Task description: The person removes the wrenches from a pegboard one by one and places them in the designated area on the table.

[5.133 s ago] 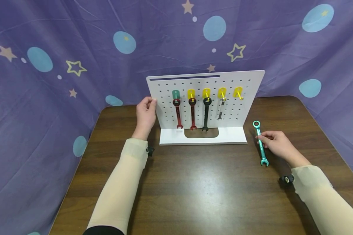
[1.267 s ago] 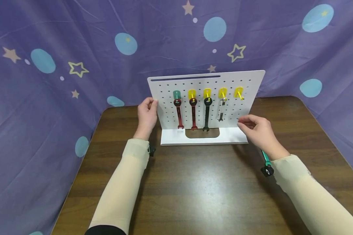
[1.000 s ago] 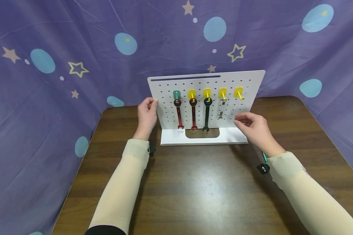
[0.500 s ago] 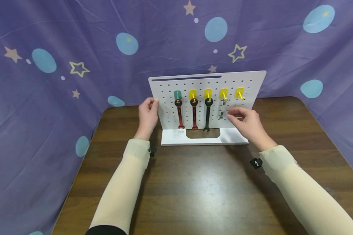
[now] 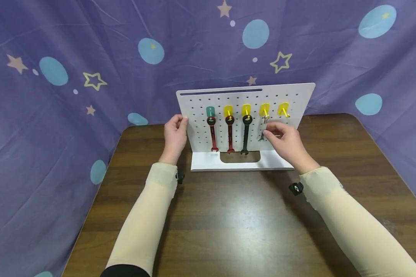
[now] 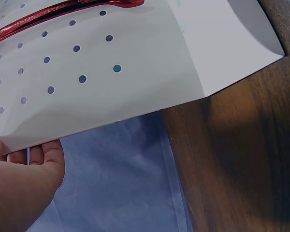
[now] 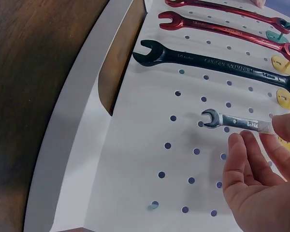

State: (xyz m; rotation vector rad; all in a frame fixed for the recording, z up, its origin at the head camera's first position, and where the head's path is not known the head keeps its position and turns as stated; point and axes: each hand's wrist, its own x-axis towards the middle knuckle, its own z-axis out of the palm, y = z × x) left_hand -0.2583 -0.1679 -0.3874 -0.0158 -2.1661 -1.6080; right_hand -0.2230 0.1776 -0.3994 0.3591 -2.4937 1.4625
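Your left hand (image 5: pixel 175 135) has its fingers pinching the left edge of the white pegboard (image 6: pixel 150 77), with two red wrenches (image 5: pixel 230 134) and a black wrench (image 5: pixel 246 134) hanging next along. Right of those, the small shiny silver wrench (image 7: pixel 237 122) hangs open end down at the fourth hook (image 5: pixel 265 109), your right hand (image 5: pixel 287 144) pinching its shank between thumb and fingers. Half a second ago those fingers were just beside it; left grip unchanged.

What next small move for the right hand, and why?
Probably ease the silver wrench off its yellow hook: it appears to hang there, the right hand pinches its shaft, and the left hand holds the pegboard by its side edge.
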